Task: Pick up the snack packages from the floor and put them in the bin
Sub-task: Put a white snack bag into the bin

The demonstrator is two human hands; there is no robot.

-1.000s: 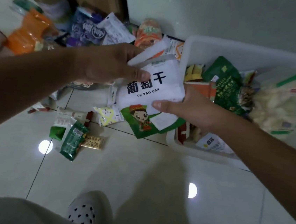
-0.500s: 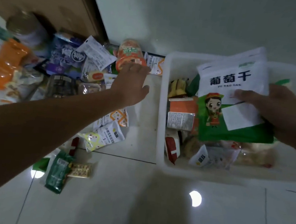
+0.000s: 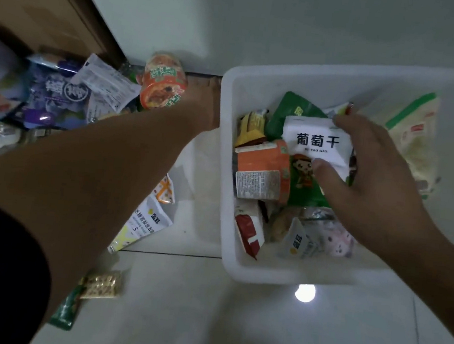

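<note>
Raisin packet (image 3: 317, 142), glossy white on top with black characters and green below with a cartoon figure, is inside the bin (image 3: 265, 276), lying over the other packs. The right hand (image 3: 373, 181) clamps it, thumb on the front and fingers curled over its top edge. The bin is a white, smooth-walled plastic tub with rounded corners, standing on the pale tiled floor (image 3: 232, 326) against the wall. Crowding the packet are an orange carton (image 3: 262, 170) touching its left side, a dark green pouch (image 3: 293, 111) behind it, and a pale, lumpy bag with green stripes (image 3: 416, 147) on the far side of the hand. A red-and-white packet (image 3: 250, 230) leans on the bin's left wall.

The left arm stretches across the floor pile, and the left hand (image 3: 203, 109) is just beside the bin's left wall; I cannot tell whether its fingers are apart or together. Near it stands an orange noodle bowl (image 3: 164, 81). A crinkled purple bag (image 3: 57, 95), a yellow-and-white pouch (image 3: 144, 225) and a cracker pack (image 3: 102, 284) lie loose on the floor.
</note>
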